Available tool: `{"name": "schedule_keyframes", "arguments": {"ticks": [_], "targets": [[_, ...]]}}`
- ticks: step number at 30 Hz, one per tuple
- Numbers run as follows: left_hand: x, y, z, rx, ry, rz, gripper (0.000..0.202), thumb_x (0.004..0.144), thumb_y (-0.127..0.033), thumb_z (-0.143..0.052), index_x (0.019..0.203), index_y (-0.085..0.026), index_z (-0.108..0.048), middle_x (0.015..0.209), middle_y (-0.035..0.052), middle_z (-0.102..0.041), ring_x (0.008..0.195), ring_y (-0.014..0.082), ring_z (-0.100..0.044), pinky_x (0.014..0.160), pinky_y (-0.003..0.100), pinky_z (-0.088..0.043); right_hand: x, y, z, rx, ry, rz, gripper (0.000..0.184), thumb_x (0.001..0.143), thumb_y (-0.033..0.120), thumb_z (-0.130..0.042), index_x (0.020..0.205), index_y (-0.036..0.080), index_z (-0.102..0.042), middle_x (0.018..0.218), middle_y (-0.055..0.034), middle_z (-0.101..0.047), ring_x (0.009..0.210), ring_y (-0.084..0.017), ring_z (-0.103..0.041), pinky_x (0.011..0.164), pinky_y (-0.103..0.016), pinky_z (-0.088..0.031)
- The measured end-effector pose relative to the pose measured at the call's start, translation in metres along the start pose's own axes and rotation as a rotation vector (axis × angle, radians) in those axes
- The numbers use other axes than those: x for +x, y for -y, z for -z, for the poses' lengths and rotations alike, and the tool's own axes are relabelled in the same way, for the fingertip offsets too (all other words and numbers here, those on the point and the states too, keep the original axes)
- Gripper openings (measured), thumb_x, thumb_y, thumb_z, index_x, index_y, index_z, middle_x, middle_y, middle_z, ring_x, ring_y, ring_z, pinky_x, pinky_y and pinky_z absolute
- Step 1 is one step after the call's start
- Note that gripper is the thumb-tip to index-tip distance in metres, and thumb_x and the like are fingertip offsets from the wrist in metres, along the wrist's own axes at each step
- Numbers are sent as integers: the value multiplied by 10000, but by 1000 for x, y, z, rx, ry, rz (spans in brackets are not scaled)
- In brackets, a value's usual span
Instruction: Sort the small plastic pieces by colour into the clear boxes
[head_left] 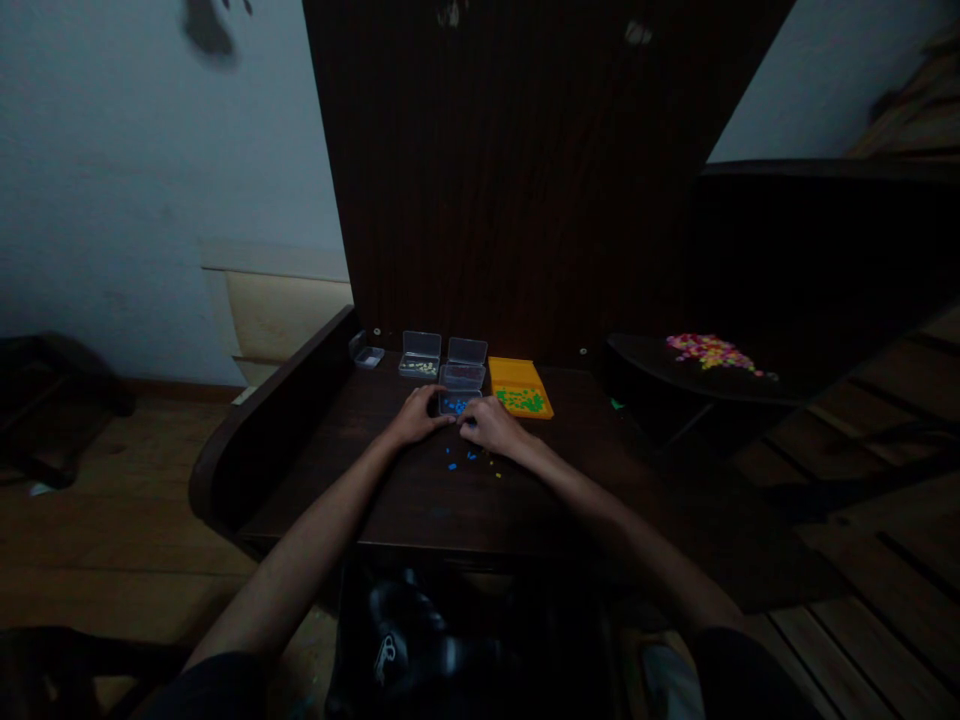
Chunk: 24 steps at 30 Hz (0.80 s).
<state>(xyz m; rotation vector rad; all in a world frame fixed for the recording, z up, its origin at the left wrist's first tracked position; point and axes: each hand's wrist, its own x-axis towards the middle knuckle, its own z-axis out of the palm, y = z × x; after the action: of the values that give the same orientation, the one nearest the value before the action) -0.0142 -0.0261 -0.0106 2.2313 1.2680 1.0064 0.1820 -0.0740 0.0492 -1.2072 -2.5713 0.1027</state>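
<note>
A small clear plastic box (450, 397) with blue pieces (459, 407) in it lies on the dark wooden desktop. My left hand (417, 415) holds its left side, fingers at the back corner and thumb along the near edge. Over the box's right front corner is my right hand (491, 426), fingers pinched together; whatever is between the fingertips is hidden. Several loose blue pieces (451, 466) and a few yellow pieces (498, 475) are scattered on the desktop nearer to me.
Behind stand open clear boxes, one with pale pieces (420, 367) and one with dark pieces (462, 377). A yellow box (547, 408) with green pieces is at the right. Multicoloured pieces (711, 352) are heaped on a dark surface (645, 355). A raised wooden side (277, 410) borders the left.
</note>
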Motion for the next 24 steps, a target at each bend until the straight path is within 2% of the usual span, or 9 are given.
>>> {"name": "schedule_keyframes", "arguments": {"ticks": [4,9,13,17,22,24], "targets": [[0,0,0,-7,10,9,568,701,-379,-792,1189,-185,-578,1195,101,-616,1124,291,-568,993,446,-462,15,-15,10,43,-90,-91,200,788,15,-674,914,125,-784,890,-72,-725,827,-201,-667,797,-252,-491],[1,0,1,6,24,21,579,708,-377,-790,1206,-180,-571,1204,105,-611,1150,297,-552,1006,451,-452,27,-32,6,99,-93,-121,225,808,-6,-675,937,143,-782,908,-60,-736,867,-203,-679,828,-254,-498],[1,-1,1,7,28,32,580,711,-362,-790,1212,-176,-566,1208,105,-609,1140,292,-558,1001,444,-457,29,-39,-1,133,-76,-105,253,815,-15,-688,985,153,-771,978,-65,-734,966,-228,-670,900,-287,-488],[1,-2,1,6,24,39,582,711,-353,-790,1211,-161,-563,1197,109,-613,1134,290,-561,991,436,-467,27,-43,-1,164,-65,-97,296,828,-36,-661,1018,167,-762,1014,-64,-728,990,-232,-664,901,-295,-493],[0,-2,1,2,24,38,575,716,-374,-784,1213,-185,-565,1214,101,-608,1140,292,-561,990,444,-468,15,-44,17,195,-90,-17,295,825,-24,-673,1030,174,-751,1021,-62,-713,969,-213,-649,888,-299,-479],[0,-1,1,0,23,40,581,707,-367,-790,1212,-186,-567,1217,104,-606,1135,293,-564,986,444,-471,7,-42,24,230,-18,67,261,828,28,-712,1038,180,-746,976,-53,-702,910,-200,-643,831,-289,-482]]}}
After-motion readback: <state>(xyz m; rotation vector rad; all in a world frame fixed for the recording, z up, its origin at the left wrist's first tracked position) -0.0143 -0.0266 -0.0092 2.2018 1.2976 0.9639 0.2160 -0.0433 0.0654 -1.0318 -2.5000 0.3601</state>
